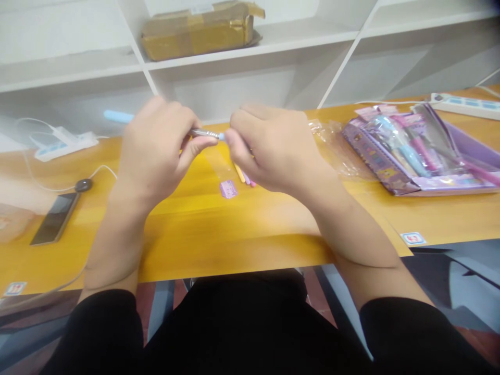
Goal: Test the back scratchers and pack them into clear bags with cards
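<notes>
Both my hands are raised over the table, closed on a light-blue pen held level between them. My left hand wraps around its grey, ringed section, and a light-blue length sticks out past the knuckles on the left. The fingers of my right hand pinch the pen's other end, where a little light blue shows; the rest is hidden in the grip. Beneath the hands lie a few thin coloured sticks, yellow, purple and pink, partly behind my right hand. A small purple printed label lies near them, apparently on clear wrapping.
To the right, an open purple box holds several packaged pens, beside crumpled clear plastic. A phone, a round black object and a power strip with cables are on the left. A taped carton sits on the shelf behind.
</notes>
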Tool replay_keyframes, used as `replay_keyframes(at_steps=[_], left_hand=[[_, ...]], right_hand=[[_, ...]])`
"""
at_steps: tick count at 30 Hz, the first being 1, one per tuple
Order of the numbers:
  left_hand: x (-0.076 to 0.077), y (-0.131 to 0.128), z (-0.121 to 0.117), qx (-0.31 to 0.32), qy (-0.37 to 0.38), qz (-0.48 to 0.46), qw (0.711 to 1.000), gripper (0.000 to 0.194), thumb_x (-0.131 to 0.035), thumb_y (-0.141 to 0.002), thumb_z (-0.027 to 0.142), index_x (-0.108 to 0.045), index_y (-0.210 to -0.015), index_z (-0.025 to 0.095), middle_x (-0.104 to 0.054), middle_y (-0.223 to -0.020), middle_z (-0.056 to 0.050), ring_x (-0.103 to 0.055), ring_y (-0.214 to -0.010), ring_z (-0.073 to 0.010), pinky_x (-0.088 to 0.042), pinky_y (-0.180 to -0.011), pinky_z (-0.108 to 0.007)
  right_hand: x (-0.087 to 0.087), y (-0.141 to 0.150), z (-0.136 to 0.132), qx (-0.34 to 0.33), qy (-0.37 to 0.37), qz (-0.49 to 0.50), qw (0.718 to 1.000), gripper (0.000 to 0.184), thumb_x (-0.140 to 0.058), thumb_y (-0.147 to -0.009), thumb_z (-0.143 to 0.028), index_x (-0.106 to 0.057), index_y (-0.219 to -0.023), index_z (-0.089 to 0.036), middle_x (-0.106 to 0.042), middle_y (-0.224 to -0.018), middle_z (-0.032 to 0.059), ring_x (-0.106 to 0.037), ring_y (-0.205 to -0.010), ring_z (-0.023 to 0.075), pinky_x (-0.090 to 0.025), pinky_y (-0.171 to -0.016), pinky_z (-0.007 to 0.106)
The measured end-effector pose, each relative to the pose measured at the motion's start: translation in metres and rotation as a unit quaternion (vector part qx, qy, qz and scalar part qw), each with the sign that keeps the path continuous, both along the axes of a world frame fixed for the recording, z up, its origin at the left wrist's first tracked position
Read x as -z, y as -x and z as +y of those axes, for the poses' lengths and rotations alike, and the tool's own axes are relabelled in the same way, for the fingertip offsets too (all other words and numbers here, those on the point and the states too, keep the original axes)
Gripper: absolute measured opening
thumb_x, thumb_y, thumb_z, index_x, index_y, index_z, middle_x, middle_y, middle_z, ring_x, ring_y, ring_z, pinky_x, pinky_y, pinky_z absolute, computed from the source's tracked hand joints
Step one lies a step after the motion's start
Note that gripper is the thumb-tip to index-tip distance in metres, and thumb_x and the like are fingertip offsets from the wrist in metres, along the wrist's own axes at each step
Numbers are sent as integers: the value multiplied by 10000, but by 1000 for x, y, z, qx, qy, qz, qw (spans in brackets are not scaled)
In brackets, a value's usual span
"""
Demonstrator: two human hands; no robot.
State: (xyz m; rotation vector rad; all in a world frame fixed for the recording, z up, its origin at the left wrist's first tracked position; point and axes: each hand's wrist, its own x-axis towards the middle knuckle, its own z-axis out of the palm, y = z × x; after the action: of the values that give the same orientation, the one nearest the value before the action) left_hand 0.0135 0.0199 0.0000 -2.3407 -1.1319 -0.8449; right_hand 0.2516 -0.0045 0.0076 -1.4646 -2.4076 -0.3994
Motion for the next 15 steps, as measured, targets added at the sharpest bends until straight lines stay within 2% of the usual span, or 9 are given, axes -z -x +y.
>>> replay_keyframes(at_steps=[3,5,8,11,13,15], left_hand=[[-2,1,0,-24,36,-13,999,598,-445,-1126,824,-704,-987,303,-747,-954,-59,-567,-938,-275,-464,-909,-466],[-5,5,2,-37,44,-19,998,652,-404,-1110,857,-728,-1008,301,-769,-994,-84,-594,-981,-300,-468,-940,-490],[-12,15,4,-56,17,-21,998,714,-374,-1085,895,-746,-1017,289,-787,-1028,-113,-635,-1015,-334,-474,-940,-529],[-22,27,2,-75,-21,-24,997,715,-380,-1081,894,-738,-999,280,-793,-1051,-112,-682,-1048,-356,-482,-976,-563],[-28,39,1,-81,-27,-39,996,679,-416,-1080,880,-744,-1007,290,-791,-1075,-94,-700,-1104,-367,-472,-1043,-577],[-30,60,3,-76,-8,-74,994,618,-493,-1056,876,-761,-1029,320,-792,-1121,-65,-691,-1181,-376,-437,-1136,-579]], right_hand=[[-2,0,2,35,17,-11,999,713,-105,-1226,-493,-758,-1255,-208,-763,-1135,108,-710,-1037,201,-360,-786,352],[-4,-4,2,30,-2,5,1000,708,-122,-1235,-481,-765,-1213,-188,-758,-1095,119,-680,-974,191,-338,-768,358],[-6,-19,2,15,-71,33,997,695,-133,-1255,-440,-766,-1138,-178,-724,-973,109,-641,-881,200,-310,-751,378],[-3,-43,10,-8,-174,42,984,799,-22,-1246,-445,-760,-1043,-216,-656,-846,90,-606,-805,208,-307,-753,408],[1,-64,21,-31,-243,43,969,888,59,-1224,-508,-759,-1005,-241,-639,-831,88,-561,-771,199,-310,-769,421],[6,-86,34,-34,-267,45,962,954,80,-1171,-680,-736,-927,-248,-640,-844,91,-511,-749,190,-301,-789,438]])
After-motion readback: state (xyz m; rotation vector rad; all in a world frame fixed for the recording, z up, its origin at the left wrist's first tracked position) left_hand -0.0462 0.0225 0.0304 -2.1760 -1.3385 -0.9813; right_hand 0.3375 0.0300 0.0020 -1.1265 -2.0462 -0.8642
